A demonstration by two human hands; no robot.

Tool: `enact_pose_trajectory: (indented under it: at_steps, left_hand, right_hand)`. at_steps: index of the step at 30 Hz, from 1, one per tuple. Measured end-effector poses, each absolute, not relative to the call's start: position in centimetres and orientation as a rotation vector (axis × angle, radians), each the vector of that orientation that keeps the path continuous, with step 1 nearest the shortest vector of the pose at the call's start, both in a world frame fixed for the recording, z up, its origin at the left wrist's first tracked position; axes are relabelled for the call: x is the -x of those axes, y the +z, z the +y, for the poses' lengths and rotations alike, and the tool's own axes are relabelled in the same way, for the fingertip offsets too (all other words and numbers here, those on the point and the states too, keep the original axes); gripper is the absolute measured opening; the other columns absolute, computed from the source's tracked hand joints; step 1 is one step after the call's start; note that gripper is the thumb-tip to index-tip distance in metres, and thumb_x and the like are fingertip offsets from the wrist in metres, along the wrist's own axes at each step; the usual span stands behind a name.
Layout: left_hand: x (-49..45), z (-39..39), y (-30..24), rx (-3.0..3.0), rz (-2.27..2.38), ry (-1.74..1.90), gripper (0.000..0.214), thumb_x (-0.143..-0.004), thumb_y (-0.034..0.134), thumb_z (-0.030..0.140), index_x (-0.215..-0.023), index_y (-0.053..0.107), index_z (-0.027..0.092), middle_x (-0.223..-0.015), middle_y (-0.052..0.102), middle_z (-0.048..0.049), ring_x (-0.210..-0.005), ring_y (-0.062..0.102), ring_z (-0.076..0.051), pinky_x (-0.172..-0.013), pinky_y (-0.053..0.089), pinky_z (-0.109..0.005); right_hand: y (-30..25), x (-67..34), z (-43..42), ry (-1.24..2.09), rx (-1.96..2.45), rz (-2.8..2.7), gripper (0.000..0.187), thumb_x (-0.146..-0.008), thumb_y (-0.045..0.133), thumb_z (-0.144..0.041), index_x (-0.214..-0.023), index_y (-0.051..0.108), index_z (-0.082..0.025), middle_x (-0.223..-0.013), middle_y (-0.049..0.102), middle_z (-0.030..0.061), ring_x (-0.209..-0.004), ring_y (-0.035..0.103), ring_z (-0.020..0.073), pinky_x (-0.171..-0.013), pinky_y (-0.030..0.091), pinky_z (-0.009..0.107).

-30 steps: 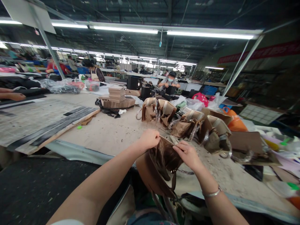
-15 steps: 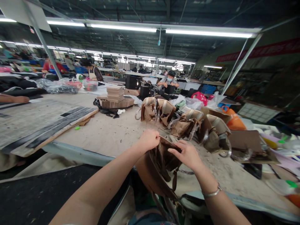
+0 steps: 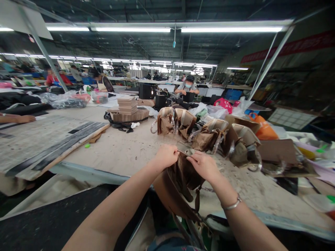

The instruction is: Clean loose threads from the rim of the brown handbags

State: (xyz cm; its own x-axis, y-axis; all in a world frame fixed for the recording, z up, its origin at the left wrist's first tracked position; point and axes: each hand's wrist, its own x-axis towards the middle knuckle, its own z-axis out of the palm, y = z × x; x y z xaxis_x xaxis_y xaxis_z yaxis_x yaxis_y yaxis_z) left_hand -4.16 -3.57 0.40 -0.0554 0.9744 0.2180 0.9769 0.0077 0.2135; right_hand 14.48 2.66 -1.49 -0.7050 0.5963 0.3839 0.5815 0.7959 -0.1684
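A brown handbag (image 3: pixel 167 193) hangs over the table's front edge, its upper part turned toward me and its straps dangling below. My left hand (image 3: pixel 168 156) is closed on the bag's upper edge. Close beside it on the same edge, my right hand (image 3: pixel 205 165) pinches the material between thumb and fingers. A bracelet circles the right wrist. Folds of dark brown cloth (image 3: pixel 187 174) sag beneath both hands. Part of the bag's lower side is hidden by my forearms.
Several brown bags (image 3: pixel 208 136) with wrapped handles stand in a row behind my hands. A stack of brown pieces (image 3: pixel 127 108) sits farther left. A long dark-striped board (image 3: pixel 65 148) lies at left. Plastic bags and an orange bag (image 3: pixel 264 129) crowd the right. Co-workers sit beyond.
My right hand has slid left along the bag's edge, nearer my left hand, and its fingers have closed into a pinch. The left hand keeps its hold.
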Motion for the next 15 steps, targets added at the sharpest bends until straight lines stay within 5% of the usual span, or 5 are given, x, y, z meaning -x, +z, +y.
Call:
enact_pose_trajectory:
  at_steps: [4, 8, 11, 15]
  left_hand:
    - [4.0, -3.5, 0.4, 2.159, -2.229, -0.485, 0.025, -0.082, 0.046, 0.029, -0.077, 0.067, 0.017, -0.082, 0.068, -0.0070, -0.077, 0.060, -0.018, -0.072, 0.043, -0.029]
    - [4.3, -3.0, 0.4, 2.200, -2.246, -0.625, 0.025, -0.082, 0.049, 0.031, -0.073, 0.067, 0.016, -0.081, 0.068, -0.0072, -0.079, 0.060, -0.019, -0.075, 0.044, -0.030]
    - [4.9, -4.2, 0.8, 2.264, -2.213, -1.045, 0.024, -0.076, 0.060, 0.039, -0.073, 0.065, 0.016, -0.094, 0.067, -0.0070, -0.089, 0.060, -0.019, -0.084, 0.044, -0.030]
    - [6.3, -9.5, -0.7, 1.919, -2.114, -1.702, 0.033, -0.073, 0.065, 0.038, -0.098, 0.061, 0.018, -0.124, 0.054, -0.0090, -0.113, 0.050, -0.019, -0.099, 0.038, -0.032]
  right_hand:
    - [-0.8, -14.2, 2.1, 0.018, 0.939, -2.604, 0.038, -0.087, 0.044, -0.054, -0.079, 0.065, -0.024, -0.078, 0.060, 0.0014, -0.070, 0.055, 0.0140, -0.056, 0.034, 0.024]
    - [-0.5, -12.5, 2.4, -0.051, 0.983, -2.593, 0.031, -0.089, 0.045, -0.046, -0.081, 0.065, -0.024, -0.079, 0.060, 0.0025, -0.068, 0.055, 0.0140, -0.055, 0.033, 0.025]
    - [-0.9, -11.9, 2.7, -0.040, 0.938, -2.583, 0.030, -0.090, 0.043, -0.035, -0.072, 0.064, -0.022, -0.076, 0.060, 0.0041, -0.065, 0.055, 0.0144, -0.054, 0.034, 0.026]
    - [-1.9, -12.5, 3.1, 0.228, 0.706, -2.417, 0.030, -0.086, 0.046, -0.039, -0.068, 0.064, -0.023, -0.073, 0.061, 0.0052, -0.062, 0.055, 0.0172, -0.054, 0.036, 0.030]
